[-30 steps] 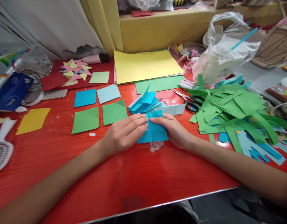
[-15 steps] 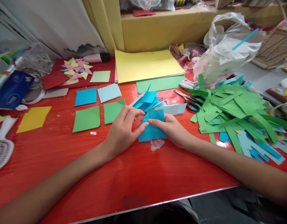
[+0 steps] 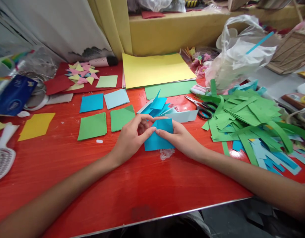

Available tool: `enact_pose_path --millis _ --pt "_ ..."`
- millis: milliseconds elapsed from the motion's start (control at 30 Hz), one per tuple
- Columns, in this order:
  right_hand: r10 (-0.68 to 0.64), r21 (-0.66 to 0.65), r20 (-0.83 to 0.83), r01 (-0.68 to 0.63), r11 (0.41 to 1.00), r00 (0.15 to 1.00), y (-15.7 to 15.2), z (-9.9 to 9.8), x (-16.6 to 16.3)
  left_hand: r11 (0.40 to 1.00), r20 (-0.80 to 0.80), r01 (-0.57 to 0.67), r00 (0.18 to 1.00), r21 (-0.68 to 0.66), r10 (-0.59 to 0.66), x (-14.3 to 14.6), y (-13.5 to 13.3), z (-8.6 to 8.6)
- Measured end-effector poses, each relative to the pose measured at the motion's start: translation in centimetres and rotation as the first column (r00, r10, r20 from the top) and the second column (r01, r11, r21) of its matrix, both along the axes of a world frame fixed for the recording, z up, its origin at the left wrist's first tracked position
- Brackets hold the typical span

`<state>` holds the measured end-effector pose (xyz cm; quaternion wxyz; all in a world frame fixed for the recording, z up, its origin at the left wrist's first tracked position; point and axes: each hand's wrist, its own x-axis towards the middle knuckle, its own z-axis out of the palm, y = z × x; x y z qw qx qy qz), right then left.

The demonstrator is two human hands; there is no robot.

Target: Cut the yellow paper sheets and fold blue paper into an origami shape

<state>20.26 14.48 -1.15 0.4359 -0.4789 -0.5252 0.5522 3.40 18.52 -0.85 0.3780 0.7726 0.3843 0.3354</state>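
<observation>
A blue paper square (image 3: 158, 138) lies on the red table (image 3: 117, 185), partly folded. My left hand (image 3: 131, 137) pinches its upper left corner with thumb and fingers curled. My right hand (image 3: 180, 135) presses on the right side of the same paper, fingertips meeting the left hand's at the middle. Just behind the paper lies a heap of folded blue and pale blue pieces (image 3: 159, 107).
Green squares (image 3: 93, 125), a blue square (image 3: 91, 102) and a pale blue square (image 3: 116, 98) lie to the left. Scissors (image 3: 200, 107) and a pile of green strips (image 3: 248, 115) sit right. Yellow sheets (image 3: 154, 69) and a plastic bag (image 3: 239, 53) are behind.
My left hand's fingers lifted from lying flat on the blue paper and curled into a pinch at its upper left corner. The paper's left corner has been folded inward.
</observation>
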Motion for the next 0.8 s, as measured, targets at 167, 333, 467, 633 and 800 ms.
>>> enact_pose_path --millis 167,333,467,633,800 --pt "0.039 0.065 0.132 -0.048 0.997 0.99 -0.2 0.2 0.1 0.997 -0.059 0.001 0.998 0.078 0.004 0.0 0.1 0.1" --pt "0.141 0.077 0.187 -0.158 0.984 0.972 -0.3 0.3 0.3 0.989 -0.077 0.027 0.997 0.148 -0.016 0.1 0.1 0.4" --pt "0.158 0.08 0.143 -0.17 0.982 0.977 -0.1 0.2 0.3 0.991 -0.075 0.03 0.997 0.131 -0.021 0.0 0.0 0.5" --pt "-0.024 0.071 0.069 0.019 0.997 0.997 0.1 0.3 0.3 0.995 -0.069 0.014 0.998 0.103 -0.007 0.0 0.1 0.4" --pt "-0.131 0.064 -0.062 0.135 0.989 0.989 0.7 -0.5 0.3 0.999 -0.071 -0.003 0.997 0.052 0.007 0.0 0.2 0.5"
